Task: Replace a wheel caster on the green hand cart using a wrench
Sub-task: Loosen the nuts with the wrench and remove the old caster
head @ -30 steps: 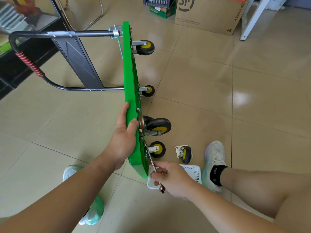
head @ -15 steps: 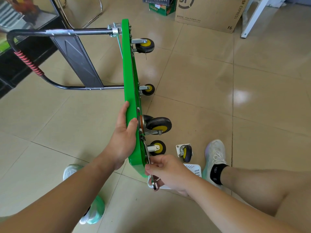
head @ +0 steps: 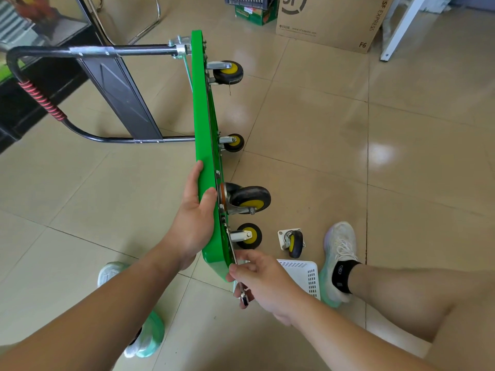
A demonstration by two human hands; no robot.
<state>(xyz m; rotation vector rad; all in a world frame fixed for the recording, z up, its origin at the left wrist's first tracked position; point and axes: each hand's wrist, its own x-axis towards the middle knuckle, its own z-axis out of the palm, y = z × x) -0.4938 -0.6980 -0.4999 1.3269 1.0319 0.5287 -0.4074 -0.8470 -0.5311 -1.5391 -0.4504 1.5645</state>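
I have the green hand cart [head: 205, 145] tipped up on its side edge on the tiled floor [head: 308, 129]. Its deck stands nearly upright, and its long axis runs from just in front of me away toward the far cardboard box [head: 329, 20]. The underside faces right and the black folding handle [head: 88, 52] sticks out to the left.

My left hand [head: 194, 220] grips the near part of the deck's upper edge. The fingers lie flat along the left face and the thumb hooks over onto the rim.

My right hand [head: 263, 281] is at the deck's nearest corner, its fingers curled around a wrench [head: 243, 296]. The wrench lies close against the underside. Its free end pokes out below my fist toward me, and its shaft points up along the deck toward the small near caster [head: 247, 236]. I cannot see its head or what it is seated on.

Four casters jut to the right: the small near one, a larger swivel caster [head: 250, 200] just above it, and two more farther along [head: 234, 142] [head: 228, 72].

A loose caster [head: 293, 242] lies on the floor beside my right shoe [head: 340, 253], and a white perforated basket [head: 305, 277] sits partly behind my right hand.
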